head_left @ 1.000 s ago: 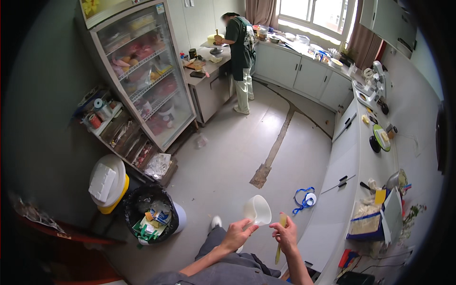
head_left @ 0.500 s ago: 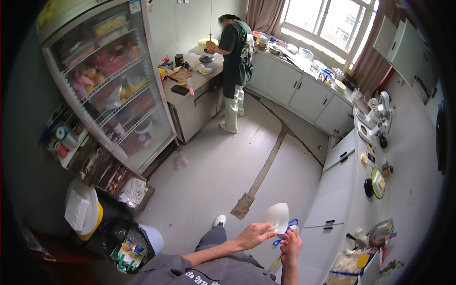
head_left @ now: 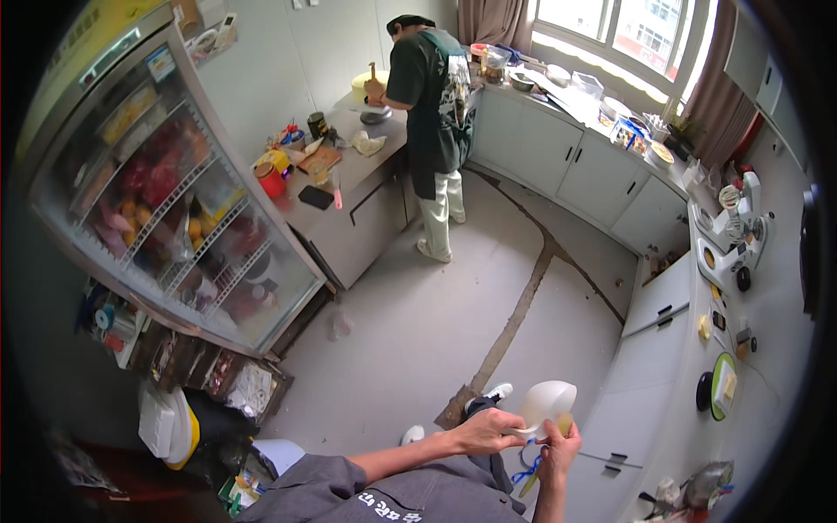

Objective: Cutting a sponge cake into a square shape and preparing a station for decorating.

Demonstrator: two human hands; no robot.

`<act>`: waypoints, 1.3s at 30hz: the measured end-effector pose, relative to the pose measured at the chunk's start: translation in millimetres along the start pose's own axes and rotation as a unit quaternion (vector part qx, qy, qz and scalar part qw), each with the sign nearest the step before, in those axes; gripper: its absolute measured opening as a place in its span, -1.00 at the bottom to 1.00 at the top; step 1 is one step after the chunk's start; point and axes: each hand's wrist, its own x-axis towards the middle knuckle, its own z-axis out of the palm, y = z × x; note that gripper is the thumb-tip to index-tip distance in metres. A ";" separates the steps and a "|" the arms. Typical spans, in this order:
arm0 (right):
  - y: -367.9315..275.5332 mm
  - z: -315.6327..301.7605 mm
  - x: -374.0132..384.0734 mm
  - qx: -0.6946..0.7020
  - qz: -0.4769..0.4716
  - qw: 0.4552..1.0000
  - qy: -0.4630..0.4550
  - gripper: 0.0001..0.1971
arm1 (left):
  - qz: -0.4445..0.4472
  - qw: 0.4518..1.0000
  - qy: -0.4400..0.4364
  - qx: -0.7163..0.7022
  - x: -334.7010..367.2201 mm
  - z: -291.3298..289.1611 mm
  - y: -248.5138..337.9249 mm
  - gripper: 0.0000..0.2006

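Note:
My left hand (head_left: 495,432) is closed on the near edge of a white, rounded, cup-like vessel (head_left: 547,403), which is tilted. Close by on its right, my right hand (head_left: 558,446) has its fingers bent, the thumb up against the vessel's side. A blue ribbon-like strip (head_left: 525,476) hangs in loops from under the right fingers. Below it trails a yellow-green strip. A small yellowish patch shows just above the right fingertips; what it belongs to is unclear. Both hands are over the floor in front of my body.
Another person (head_left: 432,113) stands at the far counter, hands near a grey pan (head_left: 375,114). A glass-door fridge (head_left: 174,200) is at left. A waste bin (head_left: 277,453) stands low left. White cabinets (head_left: 641,366) along the right carry a scale and a green-rimmed plate (head_left: 724,386).
I have stepped forward and my view has shifted. Both hands have moved right in view. The vessel has tipped over more, and my right hand now meets it.

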 end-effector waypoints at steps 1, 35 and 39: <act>-1.9 1.8 24.0 0.003 0.000 1.000 -0.004 -0.81 | -0.021 1.000 0.000 0.008 18.7 -6.5 -4.0 -0.75; -219.2 181.7 409.8 -0.122 -0.184 0.975 -0.036 -0.79 | -0.094 0.974 0.203 -0.030 415.2 -245.7 -60.7 -0.02; -241.2 219.1 447.6 -0.142 -0.152 0.977 -0.044 -0.76 | -0.054 0.968 0.245 -0.016 428.5 -312.6 -76.5 -0.04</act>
